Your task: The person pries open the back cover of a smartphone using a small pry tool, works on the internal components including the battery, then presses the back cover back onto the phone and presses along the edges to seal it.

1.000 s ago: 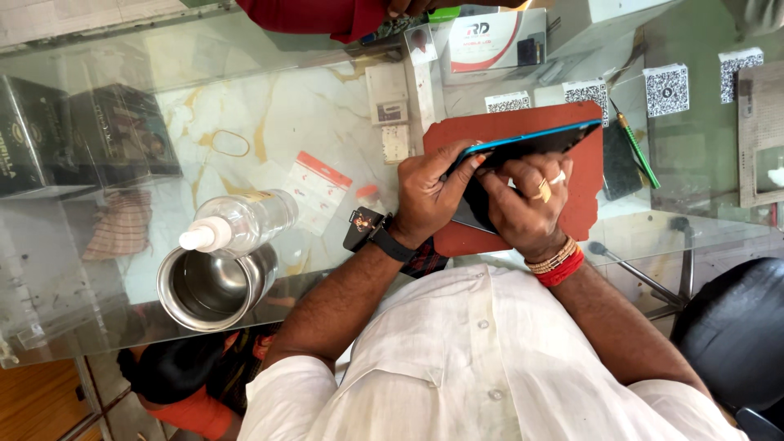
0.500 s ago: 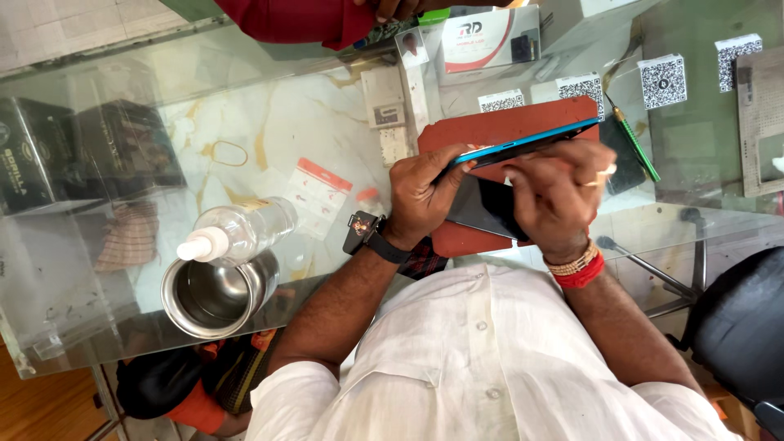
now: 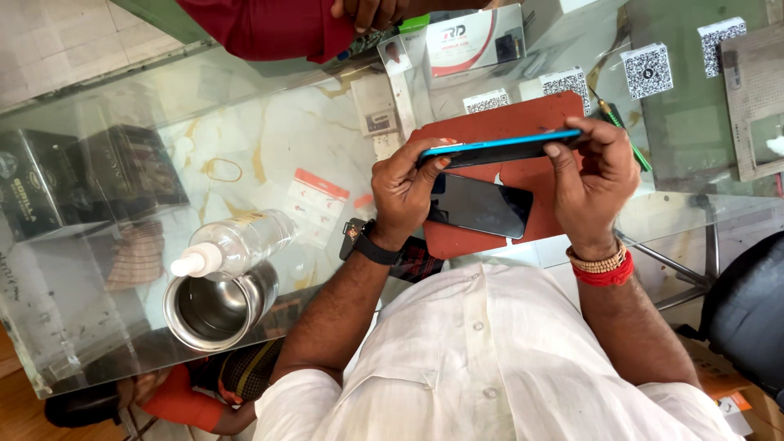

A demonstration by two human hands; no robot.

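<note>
Two hands, left point(image 3: 406, 189) and right point(image 3: 590, 175), closed on opposite ends of one blue-edged phone point(image 3: 498, 149), held edge-on over a red mat point(image 3: 523, 122). Beneath: one loose dark glass panel point(image 3: 483, 206), partly hidden. On the glass counter point(image 3: 269, 147): one steel cup point(image 3: 214, 306), one clear plastic bottle point(image 3: 237, 243). Farther off: another person's red sleeve point(image 3: 261, 28), cut off.

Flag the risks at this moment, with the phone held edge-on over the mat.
The blue-edged phone is pinched only by fingertips of the left hand and right hand; a slip would likely drop it onto the dark screen panel beneath. The clear bottle leans on the steel cup and could roll.
</note>
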